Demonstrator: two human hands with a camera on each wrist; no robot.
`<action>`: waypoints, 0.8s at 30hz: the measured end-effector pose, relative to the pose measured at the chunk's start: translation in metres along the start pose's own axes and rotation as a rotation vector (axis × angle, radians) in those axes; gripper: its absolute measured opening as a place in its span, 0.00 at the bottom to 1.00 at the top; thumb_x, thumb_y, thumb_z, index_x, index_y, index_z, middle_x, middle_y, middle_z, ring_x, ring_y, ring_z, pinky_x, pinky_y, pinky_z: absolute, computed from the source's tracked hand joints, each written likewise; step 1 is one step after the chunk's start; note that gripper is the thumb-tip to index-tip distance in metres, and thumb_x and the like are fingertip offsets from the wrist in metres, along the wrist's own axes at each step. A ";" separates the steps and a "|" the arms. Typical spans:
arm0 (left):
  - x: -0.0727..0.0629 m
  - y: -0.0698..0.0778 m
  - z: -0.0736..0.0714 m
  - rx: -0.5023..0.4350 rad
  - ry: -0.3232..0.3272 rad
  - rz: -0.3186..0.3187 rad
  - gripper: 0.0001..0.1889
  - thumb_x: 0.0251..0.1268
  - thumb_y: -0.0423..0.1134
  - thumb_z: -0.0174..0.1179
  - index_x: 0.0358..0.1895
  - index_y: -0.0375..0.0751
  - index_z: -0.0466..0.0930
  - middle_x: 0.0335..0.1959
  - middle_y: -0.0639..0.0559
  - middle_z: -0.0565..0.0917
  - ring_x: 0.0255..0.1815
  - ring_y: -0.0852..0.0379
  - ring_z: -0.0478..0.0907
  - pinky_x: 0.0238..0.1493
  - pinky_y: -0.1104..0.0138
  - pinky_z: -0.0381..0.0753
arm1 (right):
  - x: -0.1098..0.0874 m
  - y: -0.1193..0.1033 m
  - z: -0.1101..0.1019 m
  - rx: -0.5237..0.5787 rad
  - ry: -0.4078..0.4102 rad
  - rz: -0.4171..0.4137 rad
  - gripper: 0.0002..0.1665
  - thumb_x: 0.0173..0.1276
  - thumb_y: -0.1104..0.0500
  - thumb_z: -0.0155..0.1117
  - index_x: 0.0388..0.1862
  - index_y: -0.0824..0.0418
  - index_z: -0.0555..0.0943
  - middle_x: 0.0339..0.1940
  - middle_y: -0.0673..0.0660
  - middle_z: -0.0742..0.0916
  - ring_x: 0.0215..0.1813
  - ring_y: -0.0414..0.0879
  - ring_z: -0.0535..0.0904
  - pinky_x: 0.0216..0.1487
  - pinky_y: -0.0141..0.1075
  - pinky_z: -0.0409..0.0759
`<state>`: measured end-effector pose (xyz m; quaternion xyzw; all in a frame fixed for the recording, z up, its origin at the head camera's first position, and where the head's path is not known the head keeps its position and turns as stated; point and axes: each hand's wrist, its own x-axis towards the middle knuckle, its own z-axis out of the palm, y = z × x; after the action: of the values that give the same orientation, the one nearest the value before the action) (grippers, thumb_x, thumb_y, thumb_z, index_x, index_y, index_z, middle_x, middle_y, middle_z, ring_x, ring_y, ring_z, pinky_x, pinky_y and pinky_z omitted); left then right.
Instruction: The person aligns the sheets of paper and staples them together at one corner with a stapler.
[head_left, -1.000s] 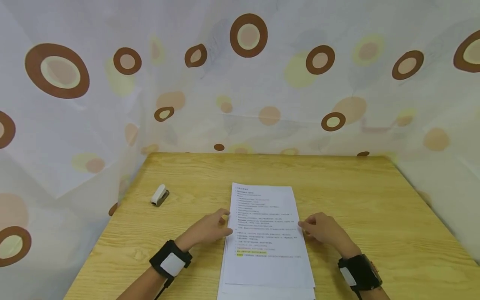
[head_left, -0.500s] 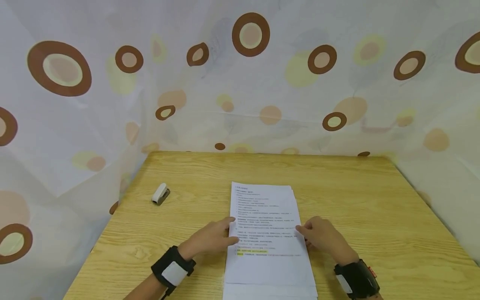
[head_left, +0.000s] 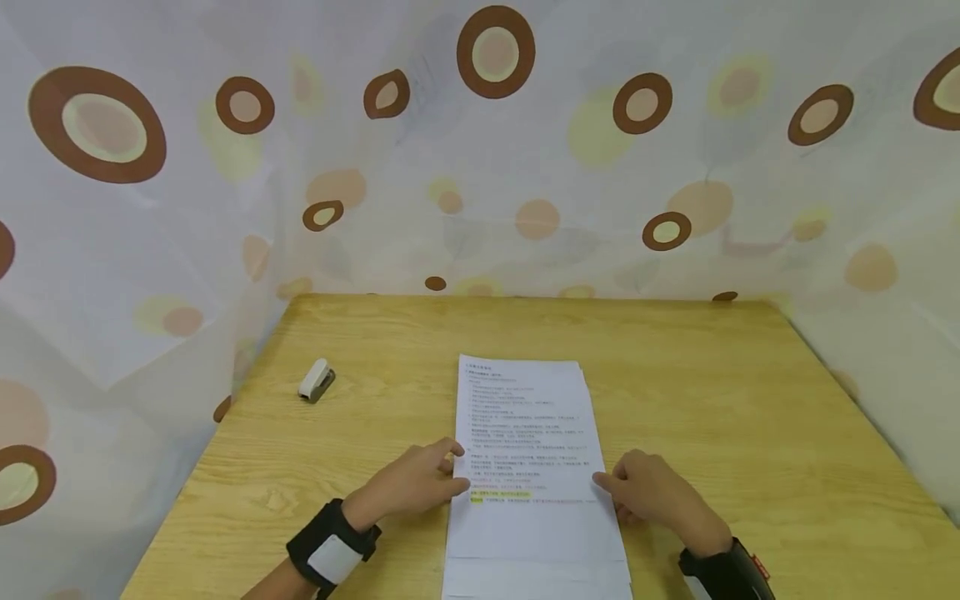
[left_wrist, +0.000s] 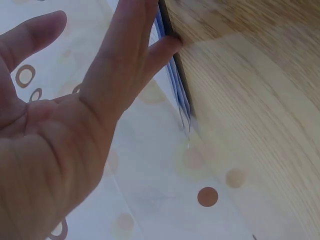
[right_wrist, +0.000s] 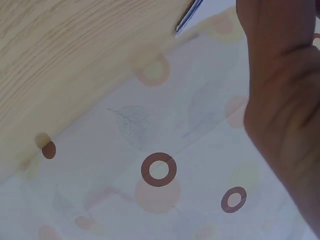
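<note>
A stack of printed paper sheets (head_left: 532,525) lies upright before me on the table, with two yellow-marked lines on the top sheet. My left hand (head_left: 412,483) is at the stack's left edge, its thumb and fingertips touching the side. In the left wrist view the left hand (left_wrist: 75,110) has fairly straight fingers and a thumb held apart; layered sheet edges (left_wrist: 181,95) show beyond them. At the right edge my right hand (head_left: 660,496) pinches the stack, thumb on top and fingers curled beside it. The right wrist view cuts off its fingers.
A small white and grey stapler (head_left: 317,381) lies on the wooden table (head_left: 697,358), to the left of the paper. A white curtain with brown rings (head_left: 540,150) hangs behind the table and along both sides. Each wrist wears a black band (head_left: 330,546).
The lower sheets that stuck out at the stack's left have come closer into line with the top one. My left fingers moved in over the edge, then slightly back. The view has tilted slightly.
</note>
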<state>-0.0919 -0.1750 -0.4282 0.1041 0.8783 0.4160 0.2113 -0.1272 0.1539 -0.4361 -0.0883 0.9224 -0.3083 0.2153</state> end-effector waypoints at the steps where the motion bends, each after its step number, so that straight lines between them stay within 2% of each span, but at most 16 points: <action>1: 0.001 0.000 -0.001 -0.001 0.001 0.003 0.25 0.68 0.39 0.63 0.62 0.28 0.71 0.51 0.33 0.83 0.34 0.55 0.81 0.31 0.63 0.74 | 0.000 -0.001 0.000 0.002 0.002 -0.003 0.16 0.71 0.59 0.64 0.23 0.63 0.82 0.17 0.53 0.82 0.20 0.45 0.77 0.25 0.37 0.73; 4: 0.003 -0.003 -0.004 -0.014 0.004 -0.001 0.25 0.69 0.40 0.63 0.62 0.27 0.70 0.49 0.35 0.84 0.35 0.54 0.83 0.34 0.61 0.78 | -0.001 -0.003 -0.003 0.008 -0.002 -0.001 0.16 0.72 0.58 0.63 0.24 0.64 0.82 0.18 0.53 0.82 0.21 0.45 0.78 0.25 0.37 0.74; 6: 0.005 -0.006 -0.008 -0.027 0.011 -0.005 0.25 0.69 0.40 0.63 0.62 0.28 0.70 0.48 0.35 0.85 0.40 0.51 0.85 0.39 0.57 0.81 | 0.001 -0.002 -0.008 0.009 -0.002 0.004 0.16 0.73 0.58 0.62 0.25 0.65 0.82 0.19 0.54 0.82 0.22 0.46 0.78 0.27 0.38 0.76; 8: 0.009 -0.009 -0.012 -0.023 0.025 -0.009 0.25 0.70 0.41 0.62 0.64 0.30 0.69 0.52 0.34 0.83 0.47 0.46 0.84 0.45 0.53 0.81 | 0.005 0.000 -0.013 0.018 0.003 -0.004 0.15 0.73 0.59 0.61 0.28 0.67 0.82 0.21 0.54 0.82 0.24 0.47 0.79 0.28 0.39 0.78; 11: 0.019 -0.015 -0.020 -0.059 0.051 -0.012 0.27 0.71 0.42 0.60 0.68 0.34 0.67 0.62 0.31 0.75 0.62 0.38 0.75 0.55 0.45 0.75 | 0.016 0.002 -0.021 0.036 0.017 -0.024 0.15 0.74 0.59 0.60 0.33 0.70 0.82 0.23 0.56 0.82 0.26 0.48 0.80 0.31 0.40 0.80; 14: 0.033 -0.020 -0.025 -0.131 0.067 -0.028 0.30 0.72 0.44 0.59 0.72 0.37 0.63 0.70 0.31 0.66 0.71 0.36 0.62 0.63 0.43 0.67 | 0.029 0.002 -0.024 0.052 0.037 -0.036 0.16 0.75 0.59 0.59 0.41 0.74 0.81 0.27 0.57 0.84 0.30 0.48 0.81 0.33 0.41 0.81; 16: 0.041 -0.022 -0.027 -0.204 0.066 -0.039 0.32 0.73 0.44 0.58 0.74 0.38 0.60 0.72 0.30 0.62 0.72 0.36 0.61 0.63 0.44 0.68 | 0.036 0.000 -0.024 0.061 0.050 -0.048 0.17 0.74 0.59 0.59 0.45 0.75 0.81 0.30 0.57 0.85 0.32 0.48 0.82 0.34 0.42 0.81; 18: 0.048 -0.024 -0.028 -0.300 0.052 -0.047 0.33 0.74 0.43 0.57 0.76 0.38 0.56 0.72 0.31 0.61 0.69 0.39 0.65 0.61 0.47 0.71 | 0.042 -0.002 -0.021 0.074 0.060 -0.056 0.17 0.74 0.59 0.60 0.48 0.76 0.80 0.31 0.58 0.86 0.32 0.49 0.83 0.34 0.41 0.81; 22: 0.058 -0.027 -0.030 -0.543 0.018 -0.046 0.34 0.77 0.37 0.53 0.78 0.38 0.48 0.69 0.32 0.65 0.60 0.43 0.75 0.53 0.54 0.78 | 0.047 -0.005 -0.016 0.101 0.074 -0.047 0.15 0.74 0.61 0.59 0.47 0.75 0.80 0.28 0.57 0.85 0.30 0.48 0.83 0.34 0.40 0.81; 24: 0.060 -0.027 -0.031 -0.621 0.021 -0.040 0.35 0.77 0.35 0.53 0.79 0.38 0.45 0.67 0.33 0.68 0.57 0.44 0.78 0.50 0.56 0.79 | 0.047 -0.007 -0.016 0.096 0.085 -0.041 0.14 0.74 0.61 0.59 0.46 0.74 0.80 0.27 0.56 0.84 0.29 0.47 0.82 0.33 0.39 0.81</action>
<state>-0.1599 -0.1922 -0.4487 0.0129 0.7134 0.6611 0.2320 -0.1757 0.1431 -0.4367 -0.0835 0.9128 -0.3600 0.1738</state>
